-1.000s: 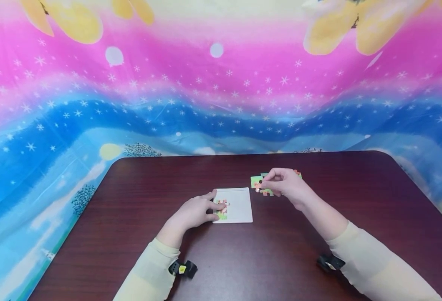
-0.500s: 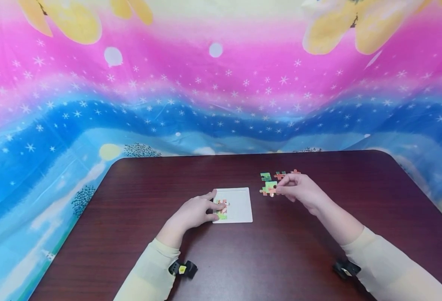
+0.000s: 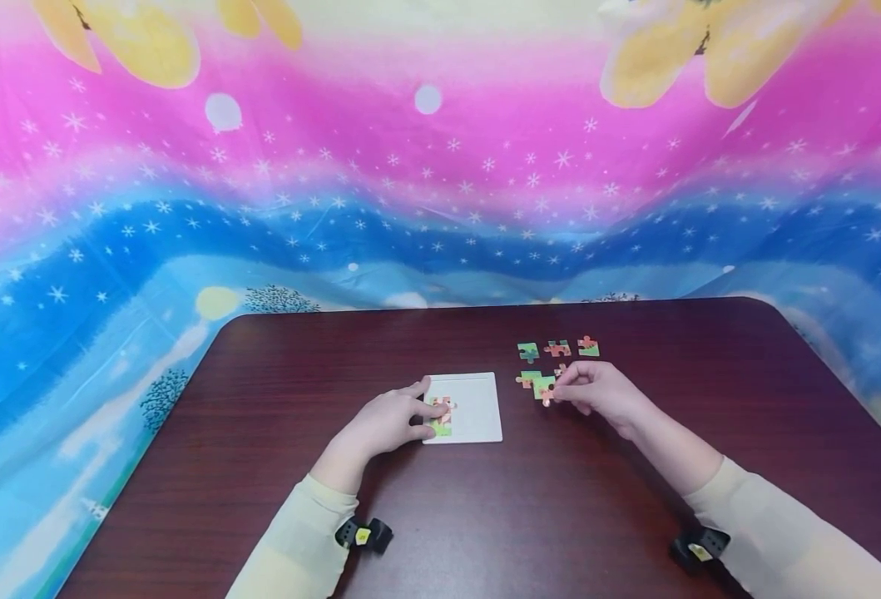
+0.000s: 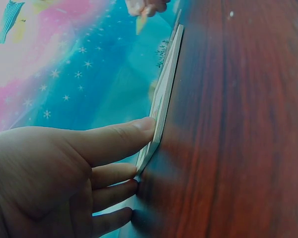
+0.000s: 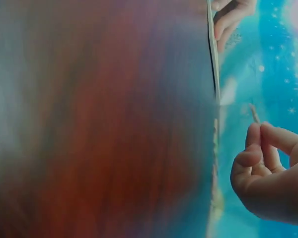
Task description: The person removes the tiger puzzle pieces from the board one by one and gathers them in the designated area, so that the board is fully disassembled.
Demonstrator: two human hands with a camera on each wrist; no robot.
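Note:
My right hand [image 3: 601, 395] pinches a green and orange puzzle piece [image 3: 542, 388] between thumb and fingertips, lifted above the table. In the right wrist view the held piece [image 5: 254, 113] shows edge-on beyond the fingertips. On the left, my left hand [image 3: 389, 420] rests at the left side of a white square puzzle tray [image 3: 477, 409], its fingers fairly straight and spread. One finger touches joined puzzle pieces [image 3: 442, 428] lying in the tray's left part. The left wrist view has the thumb [image 4: 116, 138] over the tray's edge [image 4: 164, 111].
Loose puzzle pieces lie beyond the right hand: a green one [image 3: 528, 352], an orange one [image 3: 557, 349] and a red-green one [image 3: 588, 346]. Another piece [image 3: 527, 380] is just left of the held one. A patterned cloth [image 3: 410, 166] hangs behind the dark wooden table [image 3: 335, 349].
The right hand has moved right and slightly nearer with its pinched puzzle piece, uncovering the loose pieces behind. The left hand has stayed on the tray.

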